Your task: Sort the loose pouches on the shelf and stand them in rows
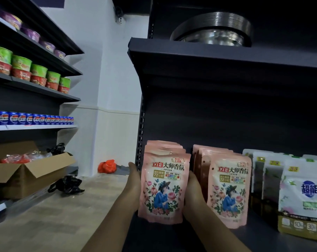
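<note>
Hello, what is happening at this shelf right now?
A person is arranging pouches on a dark shelf. The left hand and right hand press on either side of a row of pink pouches, which stands upright at the shelf's left end. A second pink row stands just to its right, and white pouches stand further right.
</note>
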Demonstrator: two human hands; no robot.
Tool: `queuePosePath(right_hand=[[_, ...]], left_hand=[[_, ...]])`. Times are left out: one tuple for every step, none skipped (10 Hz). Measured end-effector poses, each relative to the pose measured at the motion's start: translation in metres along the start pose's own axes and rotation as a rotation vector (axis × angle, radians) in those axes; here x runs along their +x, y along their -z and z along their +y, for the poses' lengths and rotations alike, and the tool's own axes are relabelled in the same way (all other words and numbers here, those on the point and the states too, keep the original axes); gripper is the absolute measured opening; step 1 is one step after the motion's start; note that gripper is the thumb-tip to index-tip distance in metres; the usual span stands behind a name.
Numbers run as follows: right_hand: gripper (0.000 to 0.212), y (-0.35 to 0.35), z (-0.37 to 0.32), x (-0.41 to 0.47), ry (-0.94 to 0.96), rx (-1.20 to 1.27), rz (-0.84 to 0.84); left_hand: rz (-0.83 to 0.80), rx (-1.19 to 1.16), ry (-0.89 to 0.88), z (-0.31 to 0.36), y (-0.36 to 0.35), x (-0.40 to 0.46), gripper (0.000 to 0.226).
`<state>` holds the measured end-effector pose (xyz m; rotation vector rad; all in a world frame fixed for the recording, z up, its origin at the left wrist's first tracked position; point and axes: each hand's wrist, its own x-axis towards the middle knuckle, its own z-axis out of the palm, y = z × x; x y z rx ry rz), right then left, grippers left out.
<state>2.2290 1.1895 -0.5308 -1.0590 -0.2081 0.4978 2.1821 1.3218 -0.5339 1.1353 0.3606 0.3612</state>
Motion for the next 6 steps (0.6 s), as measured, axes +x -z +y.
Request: queuePosePath(right_hand=[[0.049, 0.001, 0.001, 0.002, 0.026, -0.017, -0.051], [0.048, 0.0, 0.003, 0.004, 0.018, -0.032, -0.054], [0.048, 0.002, 0.003, 0.003, 0.031, -0.051, -0.079], [0.048, 0.0, 0.002, 0.0, 0.04, -0.041, -0.078], [0.049, -0.001, 0.0, 0.0, 0.045, 0.002, -0.08], [0.047, -0.005, -0.01, -0.008, 0.065, -0.001, -0.057]], left_hand=[[-0.003, -0.015, 0.005, 0.0, 0.001, 0.004, 0.085], [-0.021, -0.001, 0.035, -0.001, 0.003, 0.006, 0.086], [-0.029, -0.024, 0.036, 0.001, 0.001, -0.001, 0.083], [-0.011, -0.062, 0.034, 0.002, 0.002, -0.002, 0.08], [0.019, -0.084, -0.029, 0.004, 0.006, 0.004, 0.079], [0.05, -0.076, -0.111, 0.014, 0.009, 0.006, 0.08]])
